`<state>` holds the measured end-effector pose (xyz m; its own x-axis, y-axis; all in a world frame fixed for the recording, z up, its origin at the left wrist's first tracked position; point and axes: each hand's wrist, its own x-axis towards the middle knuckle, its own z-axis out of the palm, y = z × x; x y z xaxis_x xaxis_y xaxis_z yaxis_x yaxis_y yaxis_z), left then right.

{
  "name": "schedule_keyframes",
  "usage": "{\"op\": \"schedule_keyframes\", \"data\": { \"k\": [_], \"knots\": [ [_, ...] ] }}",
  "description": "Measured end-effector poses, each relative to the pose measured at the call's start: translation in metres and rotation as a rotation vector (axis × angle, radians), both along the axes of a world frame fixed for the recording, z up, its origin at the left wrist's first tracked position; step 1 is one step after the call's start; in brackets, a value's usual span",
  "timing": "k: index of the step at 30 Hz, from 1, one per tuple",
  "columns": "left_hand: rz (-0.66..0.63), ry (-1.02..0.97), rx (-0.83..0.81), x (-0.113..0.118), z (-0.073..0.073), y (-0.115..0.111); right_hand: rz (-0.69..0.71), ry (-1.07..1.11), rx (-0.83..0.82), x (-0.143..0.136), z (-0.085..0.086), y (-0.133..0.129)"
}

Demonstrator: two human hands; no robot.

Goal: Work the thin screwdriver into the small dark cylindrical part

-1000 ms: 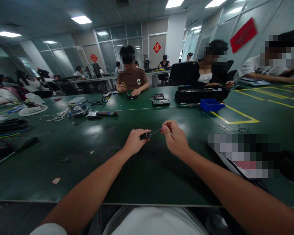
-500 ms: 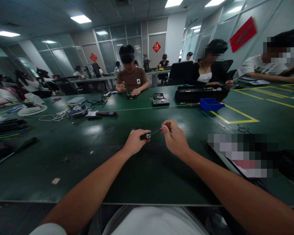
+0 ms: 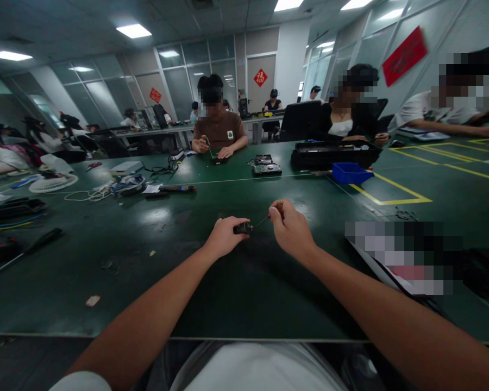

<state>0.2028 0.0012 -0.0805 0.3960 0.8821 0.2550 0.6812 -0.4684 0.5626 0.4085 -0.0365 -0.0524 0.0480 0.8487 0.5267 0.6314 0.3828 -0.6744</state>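
Observation:
My left hand (image 3: 224,237) is closed around a small black cylindrical part (image 3: 242,228), whose end faces right toward the other hand. In my right hand (image 3: 290,227) is a screwdriver (image 3: 268,217), gripped at its reddish handle, most of which the fingers hide. Its thin shaft slants down and left, and the tip is at or very near the end of the cylinder; whether they touch I cannot tell. Both hands are over the green tabletop (image 3: 236,304).
A long black casing (image 3: 334,155) and a blue tray (image 3: 351,174) lie beyond my right hand. Opposite, a person (image 3: 219,130) works with a tool near a hard drive (image 3: 266,166). A long screwdriver (image 3: 44,240) and a white fan part (image 3: 54,183) lie left; a blurred-out flat item (image 3: 403,260) lies right.
The cylinder has turned slightly in my left hand, so its end face shows less. The screwdriver tilts a little more steeply. My hands have otherwise barely moved.

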Motion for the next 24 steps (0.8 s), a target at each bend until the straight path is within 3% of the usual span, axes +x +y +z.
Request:
{"op": "schedule_keyframes", "data": {
  "k": [15, 24],
  "knots": [
    [0.075, -0.179, -0.044, 0.0042, 0.0070, -0.0043, 0.011, 0.018, -0.002, 0.0008, -0.0008, 0.0002],
    [-0.040, 0.132, -0.013, 0.0035, 0.0042, -0.0069, 0.026, 0.008, 0.002, 0.0009, -0.0034, 0.0007]
  ]
}}
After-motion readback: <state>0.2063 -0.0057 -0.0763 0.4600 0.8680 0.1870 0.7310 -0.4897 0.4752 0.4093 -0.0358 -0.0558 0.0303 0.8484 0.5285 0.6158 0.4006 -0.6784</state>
